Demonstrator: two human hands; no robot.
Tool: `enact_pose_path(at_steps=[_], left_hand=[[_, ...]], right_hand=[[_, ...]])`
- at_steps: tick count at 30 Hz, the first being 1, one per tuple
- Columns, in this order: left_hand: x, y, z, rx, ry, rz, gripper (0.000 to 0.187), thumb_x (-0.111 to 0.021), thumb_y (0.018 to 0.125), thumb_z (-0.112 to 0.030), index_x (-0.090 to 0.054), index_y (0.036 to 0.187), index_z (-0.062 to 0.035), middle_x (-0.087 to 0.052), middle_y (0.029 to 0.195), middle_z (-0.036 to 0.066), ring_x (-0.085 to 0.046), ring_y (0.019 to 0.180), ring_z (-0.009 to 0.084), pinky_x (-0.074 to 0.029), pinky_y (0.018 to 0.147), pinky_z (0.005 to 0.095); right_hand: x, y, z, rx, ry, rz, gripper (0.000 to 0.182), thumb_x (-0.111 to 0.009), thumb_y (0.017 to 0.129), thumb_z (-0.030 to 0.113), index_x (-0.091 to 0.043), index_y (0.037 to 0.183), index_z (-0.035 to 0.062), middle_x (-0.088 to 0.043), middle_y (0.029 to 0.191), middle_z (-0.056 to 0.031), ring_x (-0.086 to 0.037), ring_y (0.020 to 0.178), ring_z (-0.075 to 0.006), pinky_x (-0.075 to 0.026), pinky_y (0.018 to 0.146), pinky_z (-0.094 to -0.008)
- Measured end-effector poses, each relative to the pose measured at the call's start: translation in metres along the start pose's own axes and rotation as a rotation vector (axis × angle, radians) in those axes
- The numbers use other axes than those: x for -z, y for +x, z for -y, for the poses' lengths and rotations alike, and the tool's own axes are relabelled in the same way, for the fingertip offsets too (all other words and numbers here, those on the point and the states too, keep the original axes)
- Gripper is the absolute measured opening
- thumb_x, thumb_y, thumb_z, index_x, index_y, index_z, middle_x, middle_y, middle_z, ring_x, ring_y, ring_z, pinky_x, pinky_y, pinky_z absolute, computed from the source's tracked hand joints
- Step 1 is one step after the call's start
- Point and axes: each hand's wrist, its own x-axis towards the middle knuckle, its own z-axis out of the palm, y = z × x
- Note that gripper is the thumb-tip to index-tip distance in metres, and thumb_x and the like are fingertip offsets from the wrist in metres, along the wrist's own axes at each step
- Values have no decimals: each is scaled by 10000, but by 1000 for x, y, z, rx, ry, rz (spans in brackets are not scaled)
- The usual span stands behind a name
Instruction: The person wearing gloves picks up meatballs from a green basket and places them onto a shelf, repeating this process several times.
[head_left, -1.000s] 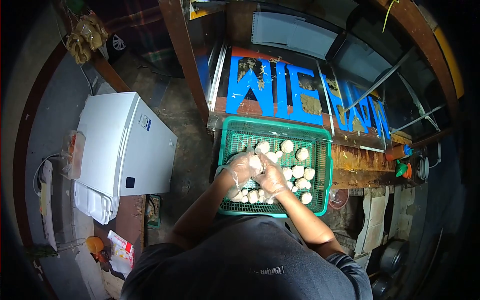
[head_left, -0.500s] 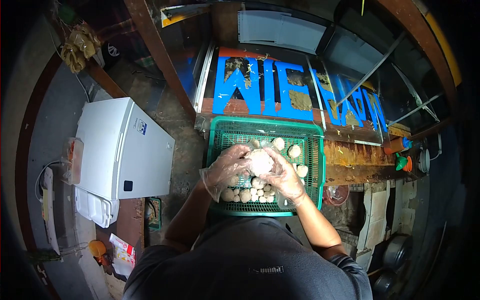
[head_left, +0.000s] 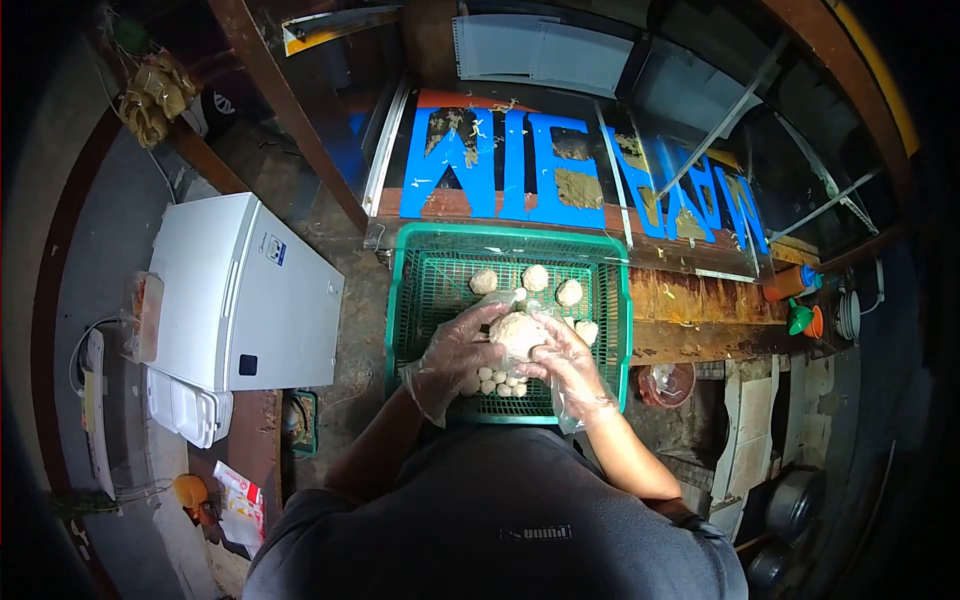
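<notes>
Green plastic lattice basket (head_left: 400, 300); hands (head_left: 460, 350) cup one lumpy ball (head_left: 518, 336).

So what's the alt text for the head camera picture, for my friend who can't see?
A person's left hand and right hand in clear gloves hold a pale, lumpy ball above a green basket with smaller balls inside. A white appliance stands to the left, and big blue letters are ahead.

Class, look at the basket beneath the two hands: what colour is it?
The basket is green; it shows best in the current head view.
</notes>
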Motion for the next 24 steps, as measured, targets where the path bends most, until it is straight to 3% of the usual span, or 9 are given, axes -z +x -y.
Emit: enact_pose_path(at_steps=[5,9,14,24], left_hand=[[-9,-3,12,-2,30,-9,543,-630,858,-62,-487,1378,6,-521,1389,113,-525,1220,197,-436,1029,357],[-16,-4,12,-16,-16,-40,508,-657,841,-72,-530,1329,-10,-542,1360,106,-539,1197,192,-445,1007,349],[-20,-6,1,7,-110,-35,488,-682,830,-82,-556,1297,-24,-547,1350,98,-546,1186,194,-455,985,346],[-19,-13,10,59,34,-146,477,-698,836,-59,-567,1294,-46,-577,1277,73,-580,1114,193,-485,933,340]], right_hand=[[5,-6,1,-35,197,-97,442,-553,976,129,-480,1393,1,-588,1149,-93,-604,852,-122,-588,820,-348],[9,-4,-1,-27,59,-146,426,-566,970,142,-504,1365,-5,-592,1074,-84,-600,778,-121,-605,771,-347],[11,-1,2,-36,67,-131,422,-579,948,126,-516,1344,-8,-596,1044,-89,-608,773,-123,-610,747,-344],[10,3,2,-72,94,-115,392,-602,927,131,-545,1294,5,-597,1073,-92,-622,799,-139,-611,727,-353]])
